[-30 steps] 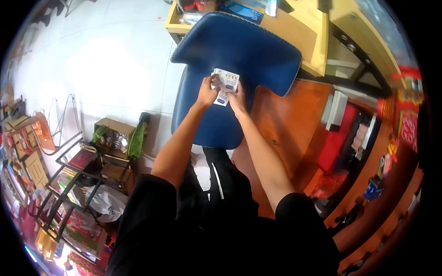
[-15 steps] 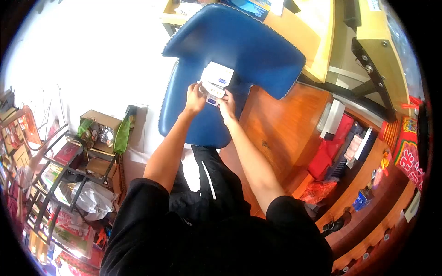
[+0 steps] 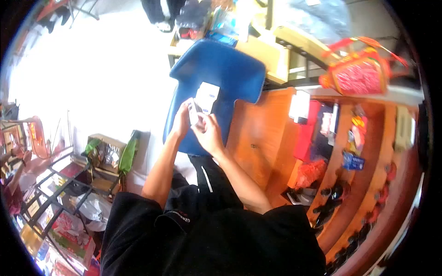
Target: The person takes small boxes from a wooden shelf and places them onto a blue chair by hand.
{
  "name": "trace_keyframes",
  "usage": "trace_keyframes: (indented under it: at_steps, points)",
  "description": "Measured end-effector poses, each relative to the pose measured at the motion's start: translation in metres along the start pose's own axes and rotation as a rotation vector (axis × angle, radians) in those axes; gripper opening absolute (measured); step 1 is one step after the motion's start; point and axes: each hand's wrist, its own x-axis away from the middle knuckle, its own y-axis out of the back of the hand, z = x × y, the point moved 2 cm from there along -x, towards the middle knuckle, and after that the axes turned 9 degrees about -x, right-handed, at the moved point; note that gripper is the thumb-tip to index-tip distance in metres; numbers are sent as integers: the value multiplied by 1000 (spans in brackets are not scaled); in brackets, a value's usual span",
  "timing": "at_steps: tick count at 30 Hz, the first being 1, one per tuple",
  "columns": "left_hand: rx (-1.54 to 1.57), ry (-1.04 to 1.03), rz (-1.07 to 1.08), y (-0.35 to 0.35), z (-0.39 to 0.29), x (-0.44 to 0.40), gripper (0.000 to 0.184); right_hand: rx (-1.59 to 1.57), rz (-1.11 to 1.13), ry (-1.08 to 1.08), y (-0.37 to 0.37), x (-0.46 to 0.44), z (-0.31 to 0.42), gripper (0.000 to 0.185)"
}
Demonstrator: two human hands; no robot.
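My left hand (image 3: 182,120) is closed on a small white box (image 3: 193,114), gripping its left side. Fingers of my right hand (image 3: 208,132) are bent against the right side of that box. It is held tilted, with a narrow side facing up. Just beyond it, more white boxes (image 3: 209,90) with small blue labels lie on the seat of a blue chair (image 3: 221,64). Their print is too small to read, and my fingers hide part of the held box.
A wooden cabinet (image 3: 253,133) stands to the right, with shelves holding a red bag (image 3: 311,172) and shoes (image 3: 334,193). At left is a black metal rack (image 3: 60,184) with a cardboard box (image 3: 108,154). A yellowish table (image 3: 264,57) is behind the chair.
The view has shifted, so the chair sits lower in it. The held white box has turned from lying nearly flat to standing more on edge, to the left of the other boxes.
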Motion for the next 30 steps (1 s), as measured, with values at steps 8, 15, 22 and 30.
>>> trace_keyframes:
  at_steps: [8,15,22,30]
  points:
    - [334,91,703,-119,-101,202,63,200,-347,413,54,127,180,73]
    - [23,-5,1019,-147,-99,348,86,182,-655,395,67,251,256,49]
    - [255,41,1049,-178,-118,431,79,-225,-740,416,80,351,302,45]
    - [-391,-306,995,-221,-93,508,56,-311,-878,470,98,465,309,62]
